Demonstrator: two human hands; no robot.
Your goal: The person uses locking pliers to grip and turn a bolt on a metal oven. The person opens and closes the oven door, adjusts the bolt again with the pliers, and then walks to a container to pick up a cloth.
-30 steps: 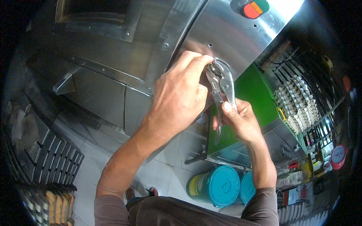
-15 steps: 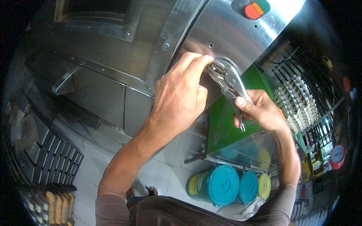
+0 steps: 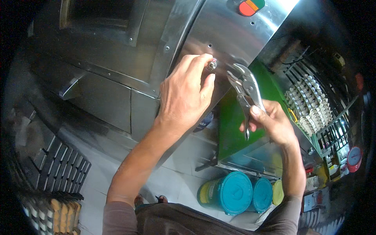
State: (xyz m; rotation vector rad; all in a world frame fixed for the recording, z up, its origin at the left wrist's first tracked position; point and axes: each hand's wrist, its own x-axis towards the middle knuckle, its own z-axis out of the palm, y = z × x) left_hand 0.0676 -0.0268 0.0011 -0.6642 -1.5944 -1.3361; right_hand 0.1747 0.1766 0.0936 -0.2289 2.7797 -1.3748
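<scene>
My right hand [image 3: 274,119] grips a pair of silver locking pliers [image 3: 247,88] by the handles, thumb on top. The jaws stand apart and hold nothing, just right of a small metal fitting [image 3: 212,65] on a stainless steel panel [image 3: 219,29]. My left hand [image 3: 182,92] is at that fitting, the index fingertip touching or nearly touching its upper side. The left thumb stays apart below it, and the other left fingers are partly hidden behind the hand.
A red and green switch [image 3: 250,7] sits higher on the panel. Right of it are a green-topped table [image 3: 243,129] and stacked egg trays [image 3: 307,100]. Blue lidded buckets [image 3: 236,192] stand on the floor below. A dark slatted rack [image 3: 64,166] is at the left.
The pliers have come off the fitting and moved slightly right and down, their jaws now clear of it. My left thumb has spread away from the index finger, and the fitting shows.
</scene>
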